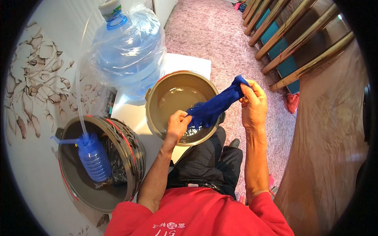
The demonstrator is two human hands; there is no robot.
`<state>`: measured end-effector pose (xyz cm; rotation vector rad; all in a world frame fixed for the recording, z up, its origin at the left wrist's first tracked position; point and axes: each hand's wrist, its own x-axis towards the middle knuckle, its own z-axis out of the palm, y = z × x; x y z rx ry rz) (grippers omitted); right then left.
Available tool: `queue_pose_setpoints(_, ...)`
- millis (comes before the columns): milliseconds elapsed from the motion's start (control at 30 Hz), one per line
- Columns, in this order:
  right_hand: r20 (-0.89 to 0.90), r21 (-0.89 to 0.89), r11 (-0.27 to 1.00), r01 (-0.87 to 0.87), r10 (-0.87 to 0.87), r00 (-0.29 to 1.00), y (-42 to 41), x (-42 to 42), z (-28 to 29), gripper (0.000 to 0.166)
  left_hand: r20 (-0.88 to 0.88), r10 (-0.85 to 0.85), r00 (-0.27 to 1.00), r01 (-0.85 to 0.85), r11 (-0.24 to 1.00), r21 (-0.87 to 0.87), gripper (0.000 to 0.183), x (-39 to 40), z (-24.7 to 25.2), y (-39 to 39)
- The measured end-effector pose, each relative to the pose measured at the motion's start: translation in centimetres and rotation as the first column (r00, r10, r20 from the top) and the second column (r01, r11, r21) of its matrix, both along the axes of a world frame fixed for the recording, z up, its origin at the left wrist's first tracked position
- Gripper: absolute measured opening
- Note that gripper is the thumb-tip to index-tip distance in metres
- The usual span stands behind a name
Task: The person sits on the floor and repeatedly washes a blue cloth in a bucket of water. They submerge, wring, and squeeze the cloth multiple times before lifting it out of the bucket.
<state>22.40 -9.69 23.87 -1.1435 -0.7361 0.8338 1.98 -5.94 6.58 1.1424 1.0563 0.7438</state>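
A wet blue cloth point(218, 103) is stretched slantwise between my two hands, over a grey-brown plastic bucket point(150, 118) with water point(174, 101) in it. My left hand point(178, 124) pinches the cloth's lower left end, above the water inside the rim. Higher up and beyond the bucket's right side, my right hand point(253, 101) grips the other end between thumb and fingers. The middle of the cloth sags to the water near the bucket's right wall, where light glints. Whether its lowest part is submerged is hard to tell.
A large plastic-wrapped water bottle point(127, 56) stands behind the bucket on a white surface point(192, 62). At left, stacked buckets point(66, 165) hold a blue hand pump point(94, 159) with a clear tube point(78, 79). Wooden slats point(289, 41) and brown sheeting point(319, 124) flank the pink carpet point(203, 35).
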Motion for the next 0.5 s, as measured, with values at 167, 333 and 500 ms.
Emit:
queue_pose_setpoints(167, 0.197, -0.156, 0.987, -0.024, 0.055, 0.979, 0.0, 0.0, -2.9, 0.013, 0.197, 0.245, 0.949, -0.208, 0.96, -0.189, 0.011, -0.3, 1.4, -0.1)
queue_pose_setpoints(333, 0.198, -0.358, 0.918, -0.167, 0.25, 0.948, 0.1, -2.6, -5.4, 0.011, 0.252, 0.328, 0.911, -0.298, 0.943, -0.149, 0.013, -0.4, 3.4, -0.1)
queue_pose_setpoints(500, 0.009, -0.386, 0.882, -0.271, 0.298, 0.955, 0.0, -2.9, -5.6, 0.018, 0.372, 0.366, 0.853, -0.367, 0.928, -0.07, 0.013, 0.8, 8.9, 0.2)
